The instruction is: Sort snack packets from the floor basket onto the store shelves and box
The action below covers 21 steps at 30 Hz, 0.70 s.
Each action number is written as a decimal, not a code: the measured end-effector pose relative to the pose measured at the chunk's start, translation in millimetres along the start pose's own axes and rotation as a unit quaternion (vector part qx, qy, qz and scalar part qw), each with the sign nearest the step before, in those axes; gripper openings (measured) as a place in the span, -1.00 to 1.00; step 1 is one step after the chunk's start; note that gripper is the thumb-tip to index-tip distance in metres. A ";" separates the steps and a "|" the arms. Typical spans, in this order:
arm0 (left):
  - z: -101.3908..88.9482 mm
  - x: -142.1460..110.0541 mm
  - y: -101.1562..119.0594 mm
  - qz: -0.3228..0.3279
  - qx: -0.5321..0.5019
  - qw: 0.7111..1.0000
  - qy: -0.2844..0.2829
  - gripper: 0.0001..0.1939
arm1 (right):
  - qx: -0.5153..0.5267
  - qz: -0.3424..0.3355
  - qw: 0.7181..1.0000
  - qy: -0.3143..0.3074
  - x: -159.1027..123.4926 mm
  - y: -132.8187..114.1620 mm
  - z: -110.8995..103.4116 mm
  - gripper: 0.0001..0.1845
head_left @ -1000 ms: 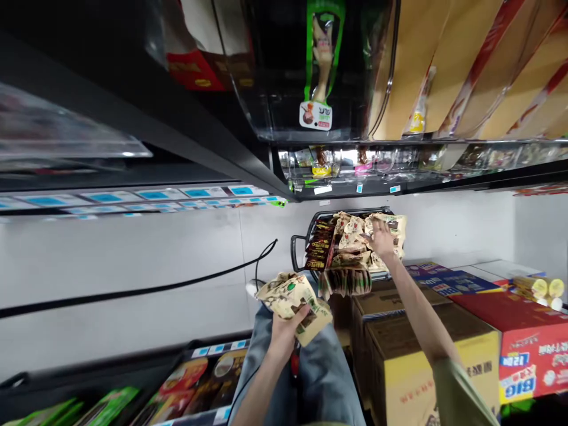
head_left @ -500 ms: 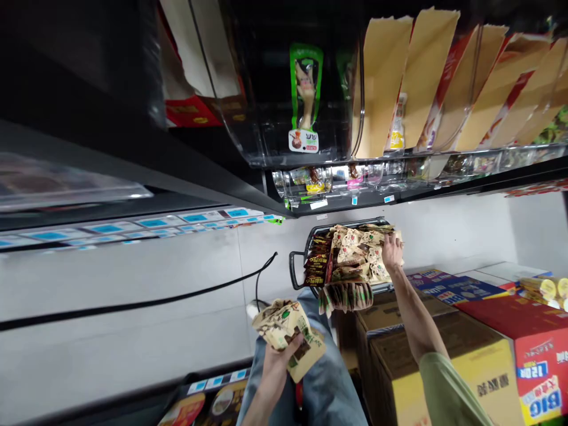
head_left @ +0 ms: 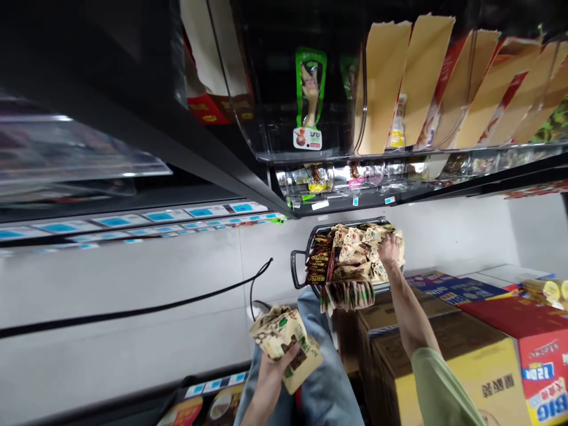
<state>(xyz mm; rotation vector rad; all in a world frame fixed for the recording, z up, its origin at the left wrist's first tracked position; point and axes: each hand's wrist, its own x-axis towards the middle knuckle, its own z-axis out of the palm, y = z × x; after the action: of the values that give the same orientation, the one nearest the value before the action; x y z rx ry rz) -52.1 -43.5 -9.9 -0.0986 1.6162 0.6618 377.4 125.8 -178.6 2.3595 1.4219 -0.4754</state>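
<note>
My left hand (head_left: 276, 365) is closed round a small stack of beige snack packets (head_left: 284, 340) above my jeans-covered knee. My right hand (head_left: 389, 249) reaches forward into a black shopping basket (head_left: 298, 269) and rests on the beige packets (head_left: 359, 251) piled inside it; its fingers curl over them, but the grip is not clearly visible. Dark red packets (head_left: 320, 260) fill the basket's left side. A row of brown packets with green tops (head_left: 348, 296) hangs at the basket's near edge.
The basket sits on brown cardboard boxes (head_left: 399, 331); a red and yellow box (head_left: 532, 349) lies to the right. Black shelves with clear dividers hold tan packages (head_left: 426, 83) and a green hanging packet (head_left: 309, 97). A black cable (head_left: 177, 299) crosses the white floor.
My right hand has drawn back a little from the far right side of the basket toward the middle of the pile. My left hand with its packets has dropped slightly lower.
</note>
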 end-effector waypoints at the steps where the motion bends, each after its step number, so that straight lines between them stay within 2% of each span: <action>1: -1.9 0.7 -0.2 0.000 0.001 1.000 0.000 -0.16 | -0.004 0.001 1.000 0.001 0.7 -0.6 1.3 -0.26; 3: -4.4 2.0 -0.4 0.002 0.006 1.000 -0.004 -0.15 | -0.016 0.003 1.000 -0.005 3.3 -0.7 4.0 -0.21; 8: -0.4 3.3 -2.5 0.000 0.013 1.000 0.001 -0.23 | -0.047 0.018 0.997 -0.066 12.4 2.7 9.1 0.09; 10: 3.7 2.5 -4.9 0.006 0.003 1.000 0.004 -0.19 | -0.047 0.018 0.995 -0.082 11.9 4.4 10.0 0.09; 13: 8.4 0.2 -9.1 -0.012 0.002 1.000 -0.012 -0.16 | -0.047 0.009 0.995 -0.089 3.1 7.0 11.6 -0.09; 17: 11.1 -5.6 -11.3 -0.030 0.013 0.999 -0.040 -0.24 | -0.014 -0.010 1.000 -0.019 -22.3 11.4 9.3 -0.45; 19: 12.0 -12.5 -8.8 -0.022 0.018 0.998 -0.057 -0.25 | 0.041 -0.011 0.999 0.004 -40.5 13.7 -0.9 -0.61; 21: 13.2 -23.7 -3.5 -0.004 0.024 0.997 -0.070 -0.24 | 0.093 -0.010 0.996 0.004 -63.4 15.5 -20.4 -0.71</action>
<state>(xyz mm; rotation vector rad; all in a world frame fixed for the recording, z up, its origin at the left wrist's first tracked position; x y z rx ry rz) -34.8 -47.5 10.9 -0.0228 1.4956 0.6102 365.4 79.1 -130.1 2.4954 1.4648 -0.6286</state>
